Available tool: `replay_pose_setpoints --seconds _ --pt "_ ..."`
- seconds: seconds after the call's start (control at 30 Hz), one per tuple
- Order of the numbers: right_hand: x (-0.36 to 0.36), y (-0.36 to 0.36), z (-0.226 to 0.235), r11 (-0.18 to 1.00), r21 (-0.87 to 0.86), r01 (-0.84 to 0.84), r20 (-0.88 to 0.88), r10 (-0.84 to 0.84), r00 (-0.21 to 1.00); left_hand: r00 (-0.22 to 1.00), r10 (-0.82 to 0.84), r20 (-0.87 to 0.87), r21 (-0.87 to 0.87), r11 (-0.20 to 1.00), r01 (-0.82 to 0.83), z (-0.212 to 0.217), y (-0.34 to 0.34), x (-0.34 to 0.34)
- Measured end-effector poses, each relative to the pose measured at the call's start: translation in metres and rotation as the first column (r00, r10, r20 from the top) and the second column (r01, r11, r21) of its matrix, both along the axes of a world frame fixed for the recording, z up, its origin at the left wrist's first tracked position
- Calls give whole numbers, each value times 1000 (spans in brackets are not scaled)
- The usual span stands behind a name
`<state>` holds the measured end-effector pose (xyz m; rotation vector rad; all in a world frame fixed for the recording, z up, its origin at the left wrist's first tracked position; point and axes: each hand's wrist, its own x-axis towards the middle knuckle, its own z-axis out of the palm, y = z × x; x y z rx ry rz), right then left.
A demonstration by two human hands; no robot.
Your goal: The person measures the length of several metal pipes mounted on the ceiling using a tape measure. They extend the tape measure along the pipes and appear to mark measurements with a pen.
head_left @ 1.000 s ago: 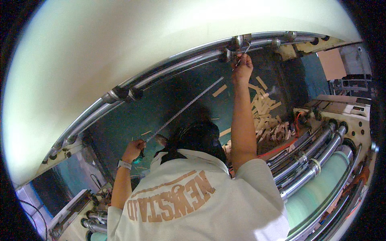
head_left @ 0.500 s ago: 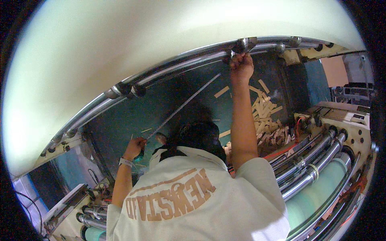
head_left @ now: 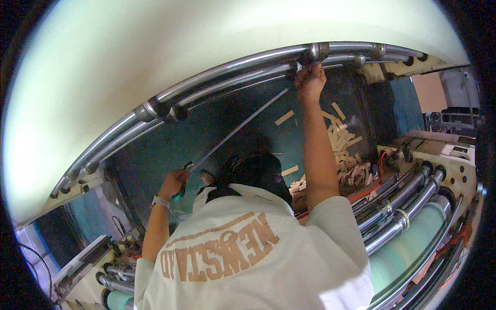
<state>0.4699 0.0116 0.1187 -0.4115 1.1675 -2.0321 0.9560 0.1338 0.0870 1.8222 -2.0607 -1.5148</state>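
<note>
My left hand (head_left: 174, 185) is closed around a dark tape measure with a bit of green, low on the left beside my body. Its pale thin blade (head_left: 240, 126) runs out diagonally, up and right, toward the far rollers, its far end close to my right hand. My right hand (head_left: 311, 81) reaches far forward with curled fingers just under a metal collar (head_left: 313, 53) on the chrome rollers (head_left: 232, 64). What the right fingers grip is hidden.
A large cream roll (head_left: 206, 31) spans the far side. Offcut strips (head_left: 338, 137) are heaped on the dark floor, right of centre. At near right, more chrome rollers (head_left: 392, 227) and a green roller (head_left: 408, 248) sit in a cream machine frame (head_left: 457, 168).
The tape blade's far end has shifted up and right toward my right hand. My left hand has moved slightly. My right hand stays at the collar, its arm a little further right.
</note>
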Motion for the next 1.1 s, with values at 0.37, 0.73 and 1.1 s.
replay_pose_setpoints --seconds 0.37,0.73,1.1 --pt "-53 23 -2 968 238 -84 -462 188 867 999 -39 22 67 997 37 24 4 -3" --pt "-71 4 -6 989 114 93 -779 31 626 985 126 -120 88 989 -116 -4 -2 6" --pt "-117 0 42 979 -75 189 116 -180 977 989 148 17 69 986 -149 37 12 -25"
